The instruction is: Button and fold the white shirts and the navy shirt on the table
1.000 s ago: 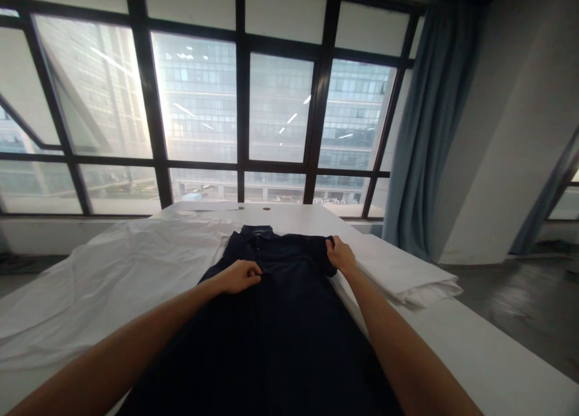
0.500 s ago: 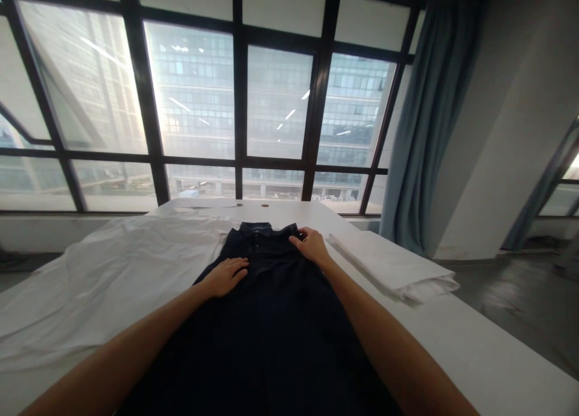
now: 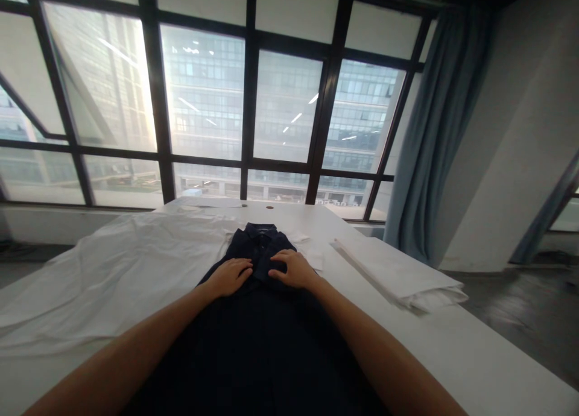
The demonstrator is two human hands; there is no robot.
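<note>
A dark navy polo shirt (image 3: 266, 325) lies on the white table, its collar (image 3: 261, 228) at the far end and its near part running toward me. On the shirt's left front rests my left hand (image 3: 230, 276), open, fingers flat and thumb apart. My right hand (image 3: 294, 268) lies on the right side of the chest, where the cloth is turned inward toward the buttons. Its fingers are slightly bent, with the thumb spread away from them. The two hands are a short gap apart, with dark cloth between them.
A large white garment (image 3: 136, 265) lies spread and wrinkled on the left. Folded white cloth (image 3: 398, 271) sits on the right of the table (image 3: 456, 343). A flat white sheet (image 3: 217, 202) lies at the far edge. Windows stand beyond, beside a blue curtain (image 3: 425, 138).
My right hand has moved left and nearer from the shirt's right shoulder, bringing that side inward over the chest. White material now shows beside the shirt there. My left hand stays nearly in place.
</note>
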